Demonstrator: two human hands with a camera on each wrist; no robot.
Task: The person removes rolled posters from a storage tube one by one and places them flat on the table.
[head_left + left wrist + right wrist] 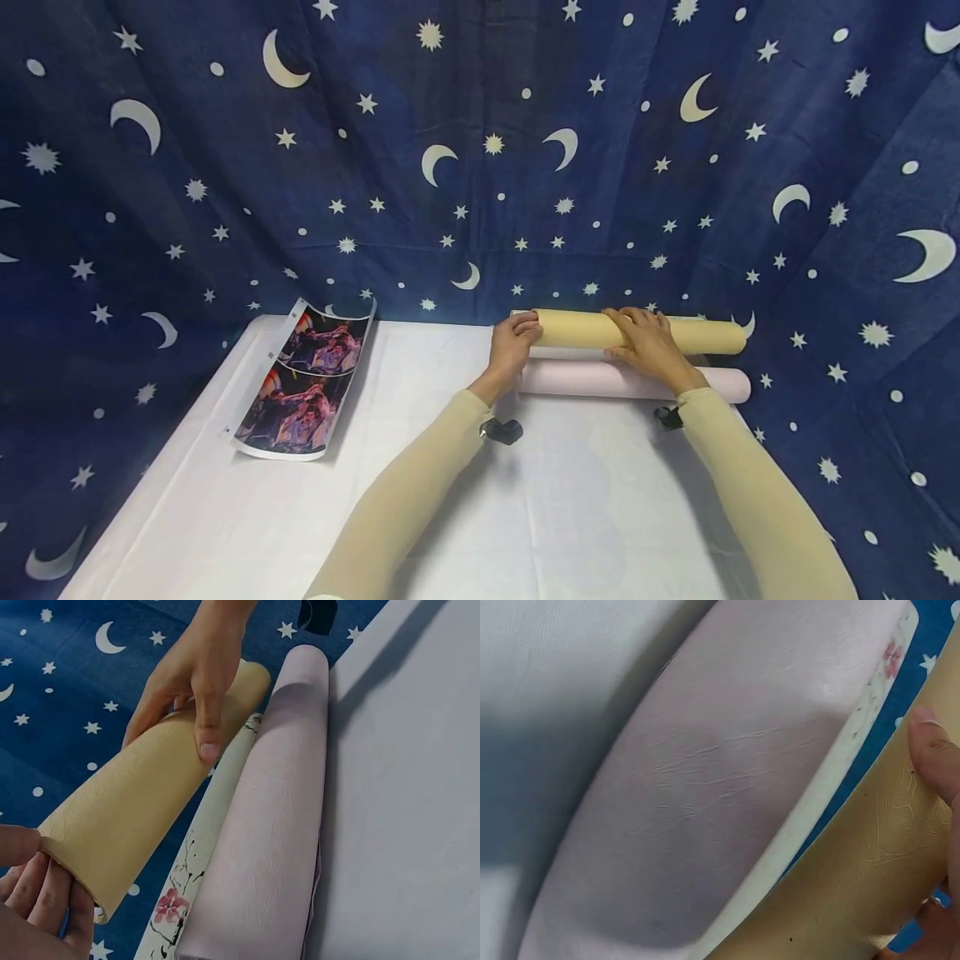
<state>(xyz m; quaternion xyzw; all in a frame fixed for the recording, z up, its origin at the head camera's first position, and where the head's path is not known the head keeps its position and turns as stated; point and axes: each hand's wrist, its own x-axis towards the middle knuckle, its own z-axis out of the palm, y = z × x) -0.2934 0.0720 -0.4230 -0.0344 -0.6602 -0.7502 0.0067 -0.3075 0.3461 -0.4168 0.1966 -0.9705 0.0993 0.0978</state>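
Head: Holding yellow roll (577,329) in both hands at far right of table (570,500), lengthwise left to right. Gripping its left end with left hand (513,346), fingers bent round the edge. Grasping it around the middle with right hand (648,342), laid over from the near side. Can see white roll (570,353) as a strip just on the near side of yellow, partly covered by it. Can't tell if resting yellow on white or holding it raised. Next on the near side, see pink roll (570,381), roughly parallel. Far left on table, see photo sheet (306,408) with curled edges and two similar pictures. Behind everything, see blue moon-and-star curtain (480,108).

Left wrist: Pinching rim of yellow's open left end between left thumb and fingers. Pressing right thumb on yellow's near side, other fingers over far side, tips hidden. Can make out red blossoms and dark twigs on white, just beside pink.

Right wrist: Clasping yellow with right hand, thumb on near side, hand partly cut off by frame. Can see creases in yellow and pink, plus curtain in the narrow gap between yellow and white.
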